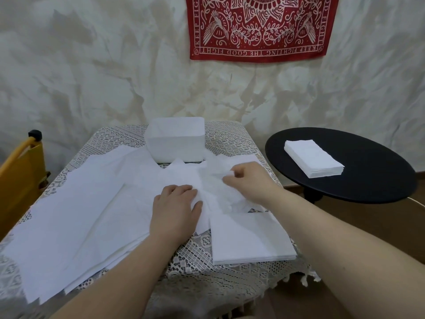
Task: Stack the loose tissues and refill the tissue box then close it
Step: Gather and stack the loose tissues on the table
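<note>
Lace-covered table [230, 139]: I see loose tissues [92, 203] mostly unstacked, one small stack [250, 240] begun. My left hand [176, 210] presses flat, fingers together; my right hand [248, 180] pinches a sheet. Tissue box [176, 140] behind seems unfilled.

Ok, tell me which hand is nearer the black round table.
Right. The right hand pinches a loose tissue on the side toward the black table; the left hand presses flat on the tissues farther from it.
</note>
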`<state>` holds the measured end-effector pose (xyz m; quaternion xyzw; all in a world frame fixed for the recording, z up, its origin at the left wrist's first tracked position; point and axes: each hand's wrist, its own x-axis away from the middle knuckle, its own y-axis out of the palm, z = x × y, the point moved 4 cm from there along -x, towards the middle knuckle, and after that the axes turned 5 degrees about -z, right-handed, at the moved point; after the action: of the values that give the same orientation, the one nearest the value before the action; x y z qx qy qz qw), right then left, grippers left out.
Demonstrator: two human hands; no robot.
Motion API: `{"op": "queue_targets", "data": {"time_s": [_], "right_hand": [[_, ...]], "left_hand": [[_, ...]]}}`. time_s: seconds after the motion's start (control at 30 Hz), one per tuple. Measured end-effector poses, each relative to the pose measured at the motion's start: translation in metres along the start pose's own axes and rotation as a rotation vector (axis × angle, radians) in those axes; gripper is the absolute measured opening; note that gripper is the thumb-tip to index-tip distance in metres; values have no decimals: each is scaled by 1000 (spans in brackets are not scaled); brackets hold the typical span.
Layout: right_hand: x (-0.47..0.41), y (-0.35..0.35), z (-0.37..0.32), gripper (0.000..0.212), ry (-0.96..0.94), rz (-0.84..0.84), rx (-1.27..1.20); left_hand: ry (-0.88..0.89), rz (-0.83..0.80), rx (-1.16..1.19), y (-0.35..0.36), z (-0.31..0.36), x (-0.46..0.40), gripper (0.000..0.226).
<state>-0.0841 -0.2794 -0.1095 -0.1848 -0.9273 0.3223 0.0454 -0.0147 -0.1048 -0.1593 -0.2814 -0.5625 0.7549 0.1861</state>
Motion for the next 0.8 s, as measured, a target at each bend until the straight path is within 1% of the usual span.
{"op": "queue_targets", "data": {"time_s": [0.07, 0.13, 0.2, 0.27, 0.3, 0.37, 0.43, 0.47, 0.57, 0.6, 0.63, 0.67, 0.73, 0.8], "right_hand": [[2, 9, 3, 34, 42, -102, 17], [4, 10, 10, 35, 81, -129, -50], [2, 1, 16, 33, 119, -26, -142], [-2, -10, 25, 27, 159, 95, -191], [-3, -13, 30, 25, 200, 122, -193], [-3, -14, 37, 20, 294, 106, -263], [1, -11, 37, 13, 369, 56, -406], [2, -9, 35, 13, 396, 36, -461], [1, -2, 34, 5, 417, -1, -565], [0, -1, 34, 10, 408, 3, -562], [-2, 0, 36, 21, 397, 19, -540], [-3, 0, 36, 28, 378, 36, -493], [1, -2, 31, 22, 332, 49, -374], [4, -3, 25, 18, 289, 26, -371]], "left_hand": [[0, 2, -4, 0, 0, 0, 40], [2, 4, -2, 0, 0, -1, 41], [7, 18, 26, -1, 0, -1, 45], [37, 19, 53, -2, 2, 0, 57], [63, -1, 50, -1, 4, 0, 62], [94, -70, 18, 4, 5, -1, 65], [104, -113, -7, 5, 5, -1, 63], [100, -126, -11, 5, 5, -1, 59], [101, -139, -24, 5, 6, -1, 49], [102, -134, -23, 5, 6, -1, 47], [102, -127, -15, 5, 5, -1, 44], [103, -114, -6, 5, 5, -1, 41], [106, -71, 30, 4, 4, 0, 40], [103, -18, 89, 1, 4, -1, 50]]}}
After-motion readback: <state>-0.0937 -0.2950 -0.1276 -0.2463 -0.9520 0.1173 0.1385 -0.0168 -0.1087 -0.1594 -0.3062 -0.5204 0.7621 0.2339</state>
